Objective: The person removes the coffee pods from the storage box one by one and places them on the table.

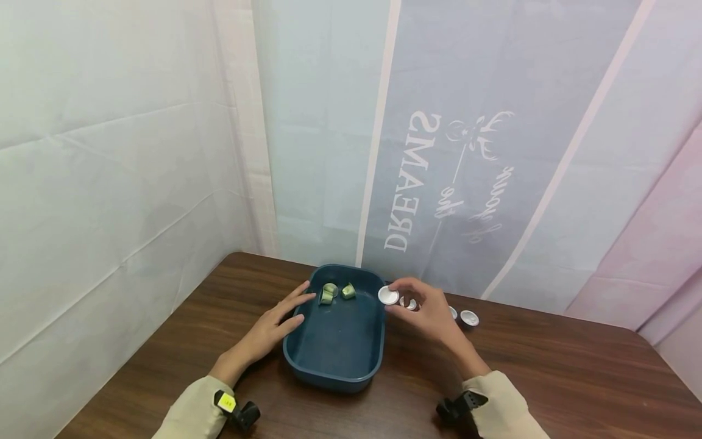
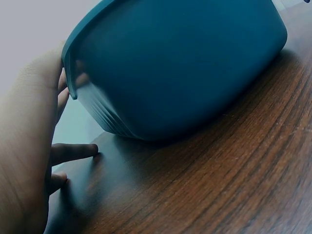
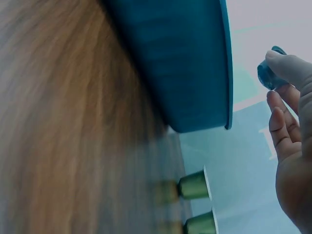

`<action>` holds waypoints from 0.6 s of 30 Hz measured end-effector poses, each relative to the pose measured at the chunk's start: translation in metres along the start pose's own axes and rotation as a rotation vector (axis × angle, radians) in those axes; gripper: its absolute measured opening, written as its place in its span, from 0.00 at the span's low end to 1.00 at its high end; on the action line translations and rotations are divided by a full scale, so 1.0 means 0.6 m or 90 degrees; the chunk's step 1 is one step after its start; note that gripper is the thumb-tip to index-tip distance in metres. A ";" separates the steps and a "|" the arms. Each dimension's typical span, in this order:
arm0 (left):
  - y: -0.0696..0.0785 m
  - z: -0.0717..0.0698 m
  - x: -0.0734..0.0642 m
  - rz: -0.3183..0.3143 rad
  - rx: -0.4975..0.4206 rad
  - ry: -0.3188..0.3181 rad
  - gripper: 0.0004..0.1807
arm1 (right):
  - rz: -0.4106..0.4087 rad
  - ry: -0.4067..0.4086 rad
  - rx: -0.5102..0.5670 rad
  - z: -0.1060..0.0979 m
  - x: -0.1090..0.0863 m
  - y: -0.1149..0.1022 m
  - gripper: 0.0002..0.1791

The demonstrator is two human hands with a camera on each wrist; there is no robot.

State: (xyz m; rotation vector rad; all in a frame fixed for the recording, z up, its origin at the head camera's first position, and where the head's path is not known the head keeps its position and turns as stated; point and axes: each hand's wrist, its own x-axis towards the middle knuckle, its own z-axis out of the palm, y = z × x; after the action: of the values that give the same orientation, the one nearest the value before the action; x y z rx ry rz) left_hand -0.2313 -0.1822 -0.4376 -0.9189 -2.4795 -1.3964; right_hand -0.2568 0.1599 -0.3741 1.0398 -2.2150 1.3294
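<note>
A blue plastic basin (image 1: 340, 347) stands on the table, with green coffee capsules (image 1: 348, 292) lying at its far end. My left hand (image 1: 269, 328) rests at the basin's left rim, fingers spread and reaching over the edge; in the left wrist view, some fingertips (image 2: 90, 150) come down by the tabletop beside its wall. Just beyond the right rim, my right hand (image 1: 426, 310) pinches a coffee capsule (image 1: 388, 296) between thumb and fingers, its pale lid facing up at the head camera. Seen from the right wrist, that capsule (image 3: 268, 76) looks dark teal and is raised off the table.
More capsules (image 1: 469, 317) stand lid up on the brown wooden table (image 1: 548, 366), right of the basin and partly behind my right hand. Their green sides (image 3: 193, 186) show in the right wrist view. A printed curtain (image 1: 466, 61) hangs along the table's back edge.
</note>
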 end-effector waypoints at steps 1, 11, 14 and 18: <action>0.000 0.000 0.000 0.000 0.001 0.000 0.25 | -0.001 0.004 0.004 -0.002 -0.002 -0.005 0.18; -0.005 0.001 -0.001 -0.001 0.003 -0.002 0.25 | 0.044 0.090 0.042 -0.017 -0.034 -0.011 0.19; -0.007 0.000 -0.001 -0.003 0.005 0.000 0.26 | 0.084 0.095 0.063 -0.020 -0.044 0.003 0.18; -0.008 0.001 0.000 -0.003 0.005 -0.001 0.26 | 0.137 0.103 0.088 -0.028 -0.057 0.012 0.18</action>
State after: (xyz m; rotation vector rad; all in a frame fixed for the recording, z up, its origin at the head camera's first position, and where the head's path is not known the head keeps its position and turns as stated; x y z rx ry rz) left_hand -0.2339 -0.1833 -0.4414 -0.9145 -2.4876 -1.3868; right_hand -0.2403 0.1908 -0.3914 0.7227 -2.1862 1.6183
